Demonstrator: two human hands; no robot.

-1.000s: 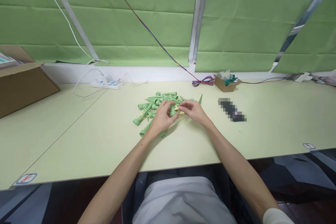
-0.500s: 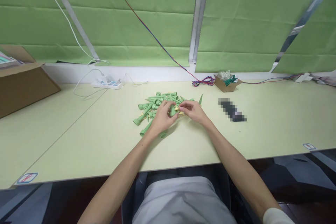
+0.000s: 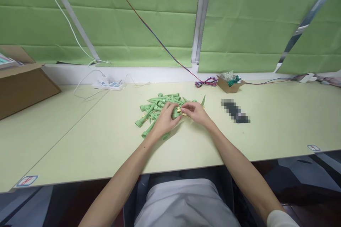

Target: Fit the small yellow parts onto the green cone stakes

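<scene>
I am watching the green piece [image 3: 175,114] being held at the near right edge of the heap, with the left hand [image 3: 165,116] curling its thumb and fingers around it. Beside it the right hand [image 3: 196,111] is pinching what seems to be a small yellow piece [image 3: 179,110] between thumb and fingertip. Compared with half a second ago, both hands are staying nearly in place; only the green piece is looking slightly more tilted. I am judging that the work is still going on at the fingertips, with nothing being set down.

Around the left hand, green parts [image 3: 146,116] are lying heaped on the pale worktop [image 3: 191,149]. Farther back, coiled wires [image 3: 206,82] are resting beside a small cardboard box [image 3: 226,86], a power strip [image 3: 108,85] is sitting to the left, and green blinds [image 3: 149,33] are covering the windows.
</scene>
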